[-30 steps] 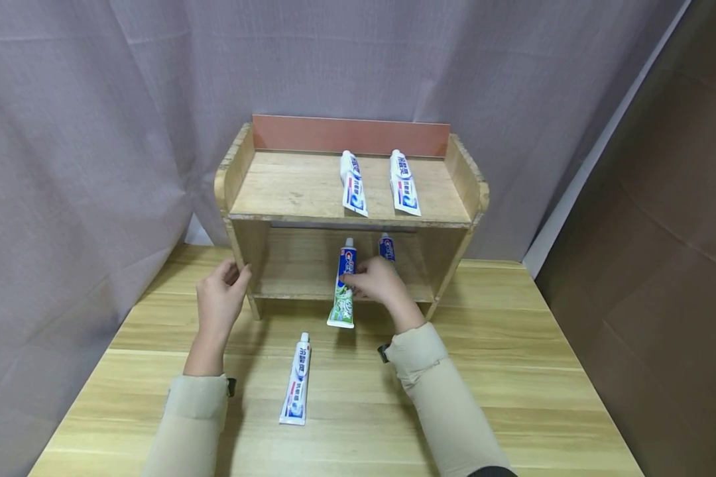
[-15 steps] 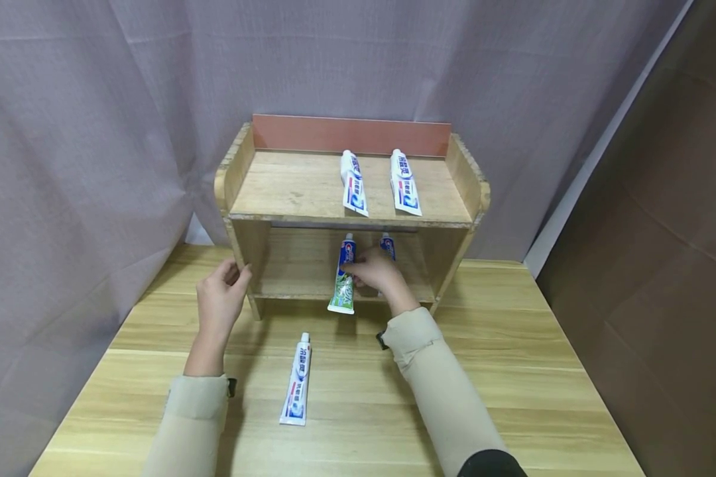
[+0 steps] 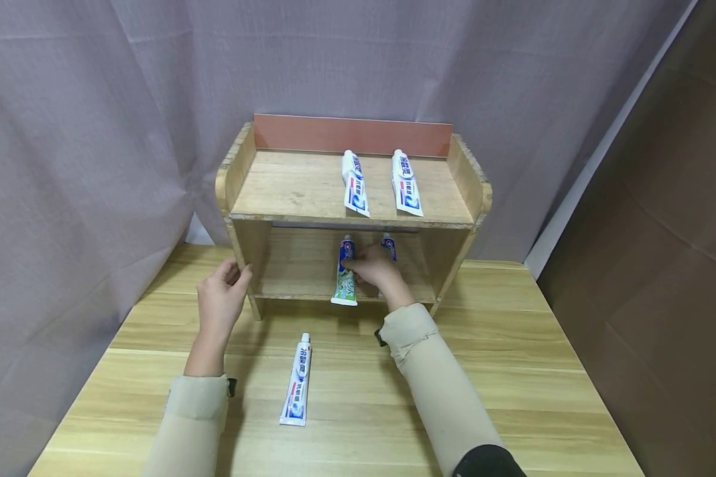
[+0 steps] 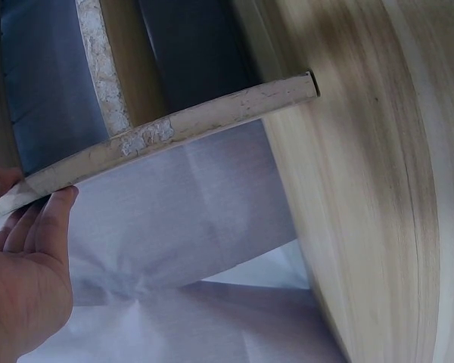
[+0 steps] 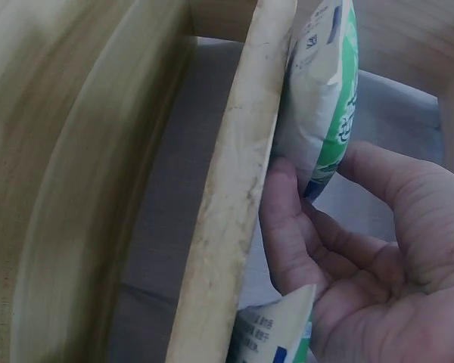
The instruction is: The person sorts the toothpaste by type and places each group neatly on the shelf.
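With thumb and fingers, my right hand (image 3: 378,270) pinches a blue-and-green toothpaste tube (image 3: 345,288) at the lower tier of a small wooden shelf (image 3: 298,268). The tube's cap points to the back and its flat end juts over the front edge. In the right wrist view the held tube (image 5: 318,98) lies close over the shelf board (image 5: 234,181). A second blue-and-green tube (image 3: 388,245) sits just right of it, partly hidden by my hand. My left hand (image 3: 221,295) grips the front edge of the shelf's left side panel (image 4: 174,128), thumb and fingers on opposite faces.
Two white-and-blue toothpaste tubes (image 3: 355,185) lie side by side on the shelf's upper tier. One more white toothpaste tube (image 3: 296,384) lies on the wooden table (image 3: 358,424) in front, between my forearms. A grey curtain (image 3: 334,59) hangs behind the shelf.
My right hand has moved the blue-and-green toothpaste tube back, from in front of the lower tier to over its board. My left hand has kept its hold on the side panel.
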A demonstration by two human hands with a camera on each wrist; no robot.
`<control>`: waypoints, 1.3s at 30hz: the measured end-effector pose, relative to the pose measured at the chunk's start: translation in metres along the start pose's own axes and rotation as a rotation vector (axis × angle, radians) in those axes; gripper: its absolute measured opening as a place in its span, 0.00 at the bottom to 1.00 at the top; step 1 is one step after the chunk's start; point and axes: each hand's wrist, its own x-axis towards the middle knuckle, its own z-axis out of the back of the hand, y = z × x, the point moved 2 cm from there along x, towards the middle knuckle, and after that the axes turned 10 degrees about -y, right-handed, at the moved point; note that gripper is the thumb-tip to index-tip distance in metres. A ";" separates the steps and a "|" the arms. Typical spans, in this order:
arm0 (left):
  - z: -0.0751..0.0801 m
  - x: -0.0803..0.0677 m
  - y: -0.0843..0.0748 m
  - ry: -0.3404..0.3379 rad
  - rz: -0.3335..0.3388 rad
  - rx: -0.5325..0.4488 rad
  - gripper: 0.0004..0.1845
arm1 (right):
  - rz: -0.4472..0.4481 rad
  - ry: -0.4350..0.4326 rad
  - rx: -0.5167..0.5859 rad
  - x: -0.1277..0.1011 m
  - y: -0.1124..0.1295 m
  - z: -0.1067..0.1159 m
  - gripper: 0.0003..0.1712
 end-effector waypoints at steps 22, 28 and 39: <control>0.001 0.001 0.000 0.030 0.019 0.033 0.12 | 0.030 -0.074 -0.155 0.001 0.003 -0.002 0.24; 0.000 0.000 0.000 0.033 0.022 0.027 0.12 | 0.014 -0.080 -0.123 0.000 -0.001 -0.004 0.26; 0.001 0.000 -0.002 0.041 0.021 0.029 0.13 | 0.073 -0.094 -0.124 -0.005 0.000 -0.005 0.27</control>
